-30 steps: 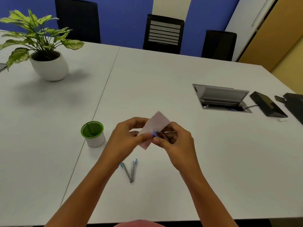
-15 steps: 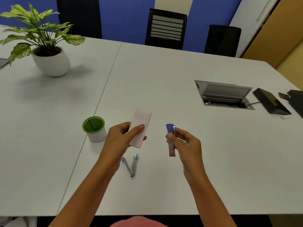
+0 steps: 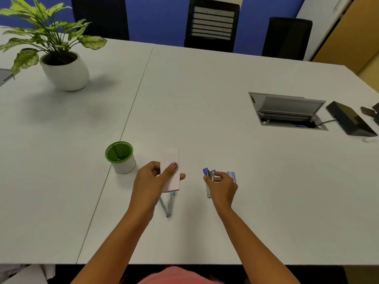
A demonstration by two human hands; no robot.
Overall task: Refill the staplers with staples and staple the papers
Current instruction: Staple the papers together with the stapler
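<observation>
Pink papers (image 3: 170,160), pinched by the left hand (image 3: 151,181), sit nine o'clock of the stapler (image 3: 208,191) the right hand (image 3: 222,187) grips, likely for checking.

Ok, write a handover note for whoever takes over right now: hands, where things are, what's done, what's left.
Left hand pinches the folded pale pink paper above the white table.
Right hand grips the small blue-and-silver stapler; a small purple box, maybe staples, is by its fingers.
A second silver stapler lies swung open in a V on the table, partly under the paper.
Done: unclear; no staple shows in the paper.
Left: load the open stapler, staple the papers.
</observation>
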